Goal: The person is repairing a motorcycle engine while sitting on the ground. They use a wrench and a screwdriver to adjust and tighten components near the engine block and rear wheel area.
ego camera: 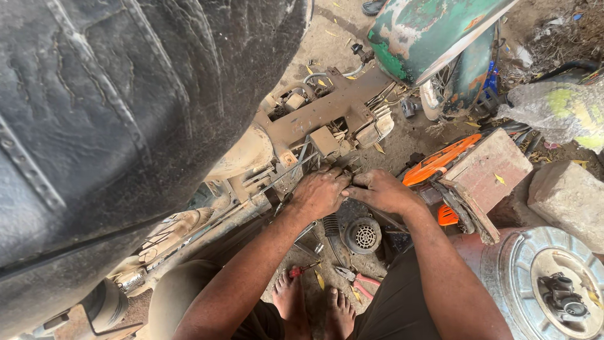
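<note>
A black, cracked vehicle seat [113, 113] fills the whole upper left of the frame and hides much of the machine under it. Right of it, across the centre, lies a rusty brown frame [327, 110] with wires and small boxes fixed on it. A green, peeling body panel [428, 28] hangs in at the top right. In the lower right corner stands a grey wheel drum [547, 283], and above it a worn reddish block [487, 170] with an orange plastic piece [440, 160] leaning against it.

Both hands meet at the middle of the frame, on the lower edge of the brown frame. The left hand [319, 192] is curled down over the parts there, knuckles up; the right hand [384, 191] is closed with its fingers pressed against the left. What they pinch is hidden between them, so I cannot tell.

Just below the hands sits a round grey part with a grille [363, 236]. On the dirt near the bare feet [314, 305] lie pliers with pink handles [355, 278] and a small red-handled tool [299, 271].
</note>
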